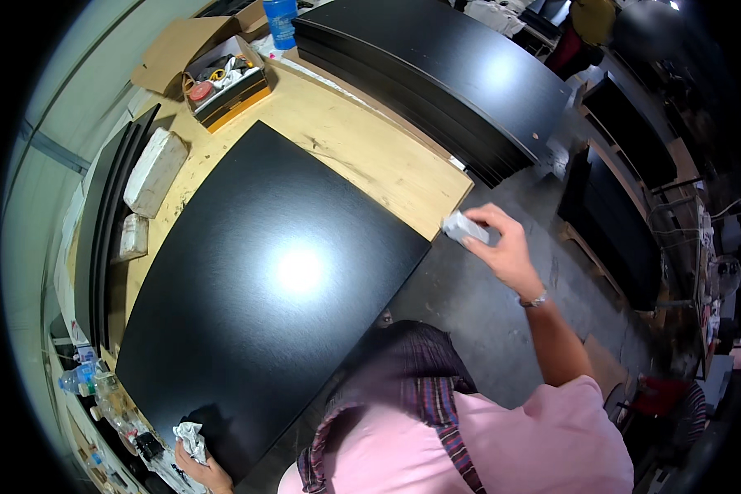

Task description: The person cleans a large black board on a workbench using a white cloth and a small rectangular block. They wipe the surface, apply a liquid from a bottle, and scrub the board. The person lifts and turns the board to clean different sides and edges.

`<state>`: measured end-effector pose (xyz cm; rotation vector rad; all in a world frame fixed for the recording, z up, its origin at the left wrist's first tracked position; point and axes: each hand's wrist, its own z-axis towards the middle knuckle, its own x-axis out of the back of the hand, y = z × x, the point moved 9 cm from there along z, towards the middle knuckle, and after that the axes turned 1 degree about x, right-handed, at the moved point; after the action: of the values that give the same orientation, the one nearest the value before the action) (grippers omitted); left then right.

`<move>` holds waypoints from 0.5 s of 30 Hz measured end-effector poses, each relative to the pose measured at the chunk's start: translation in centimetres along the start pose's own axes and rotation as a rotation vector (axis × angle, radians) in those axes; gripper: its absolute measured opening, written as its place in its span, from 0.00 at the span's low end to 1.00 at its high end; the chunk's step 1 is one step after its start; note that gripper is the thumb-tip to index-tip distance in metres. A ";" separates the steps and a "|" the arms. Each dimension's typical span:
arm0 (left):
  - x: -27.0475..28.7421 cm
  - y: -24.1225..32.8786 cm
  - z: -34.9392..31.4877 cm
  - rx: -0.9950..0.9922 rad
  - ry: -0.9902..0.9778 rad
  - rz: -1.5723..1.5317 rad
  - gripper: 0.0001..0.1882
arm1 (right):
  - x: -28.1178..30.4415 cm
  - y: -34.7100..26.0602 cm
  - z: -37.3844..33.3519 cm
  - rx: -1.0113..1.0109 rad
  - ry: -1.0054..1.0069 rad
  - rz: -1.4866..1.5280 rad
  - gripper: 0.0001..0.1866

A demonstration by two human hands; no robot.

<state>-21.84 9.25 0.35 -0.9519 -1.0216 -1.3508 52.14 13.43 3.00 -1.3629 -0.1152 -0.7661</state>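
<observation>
A large glossy black panel (214, 222) lies flat on the wooden worktable before me. My right hand (504, 247) is closed around a small grey-white block (468, 230), just off the panel's right corner and above the floor. Its exact kind is unclear. At the panel's near left corner, my left hand (202, 471) grips a crumpled white cloth (191, 441); part of that hand is cut from sight behind its own fingers and the cloth. Bright lamp light reflects from the middle of the panel.
A tall stack of black panels (436, 58) stands beyond the worktable (370, 165). An open cardboard box (230, 90) of odds and ends sits near a blue cup (281, 23). Wrapped white blocks (156, 171) and upright black boards (111, 239) line the left; plastic bottles (78, 379) stand below.
</observation>
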 end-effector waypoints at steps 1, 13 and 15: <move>0.2 0.2 -0.1 0.001 -0.015 -0.011 0.26 | -0.7 -0.8 0.2 0.018 0.071 -0.007 0.16; -0.1 0.8 0.6 -0.076 -0.013 -0.074 0.24 | -12.6 -10.3 -10.4 0.363 -0.100 0.080 0.16; -0.4 0.7 0.6 -0.078 -0.013 -0.083 0.24 | -8.9 -8.2 -6.6 0.182 0.108 0.028 0.15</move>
<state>-21.10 9.96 0.22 -0.9863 -1.0348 -1.4639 38.56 11.13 3.82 -1.1462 -0.0782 -0.7846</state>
